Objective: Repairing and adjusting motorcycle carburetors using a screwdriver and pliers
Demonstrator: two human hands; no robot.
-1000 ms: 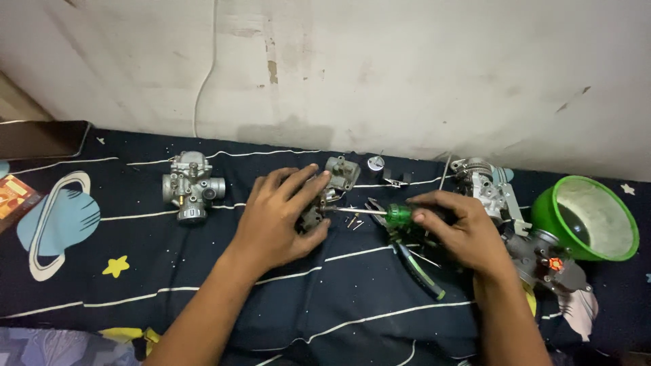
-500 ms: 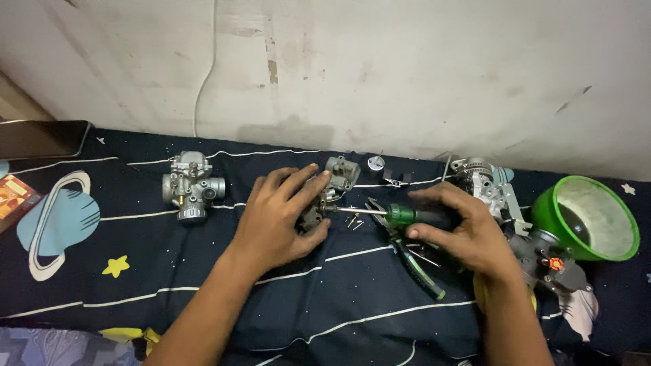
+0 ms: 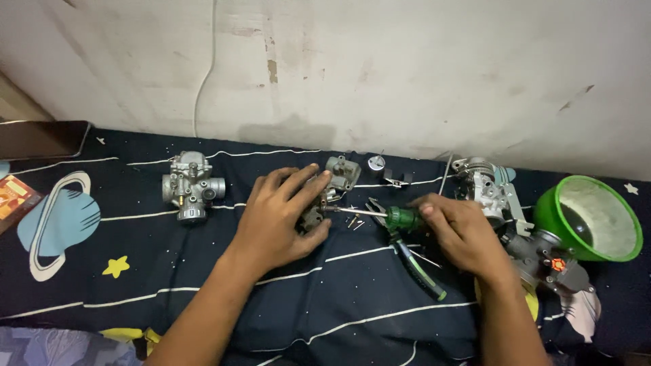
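Two hands work: the left hand (image 3: 281, 220) clamps a carburetor part (image 3: 319, 203); the right hand (image 3: 461, 230) grips a green-handled screwdriver (image 3: 380, 215). Its tip meets the part at three o'clock; loose screws (image 3: 354, 221) lie out, so dismantling looks partway.

The cloth (image 3: 203, 285) is dark navy with thin white lines, tiny white specks, a yellow star (image 3: 116, 266) and a pale blue ringed planet (image 3: 51, 227) at left. The carburetor (image 3: 190, 186) is dull silver-grey. The screwdriver (image 3: 400, 218) handle is green. The bowl (image 3: 588, 218) at right is bright green. The far wall (image 3: 407, 68) is off-white, stained.
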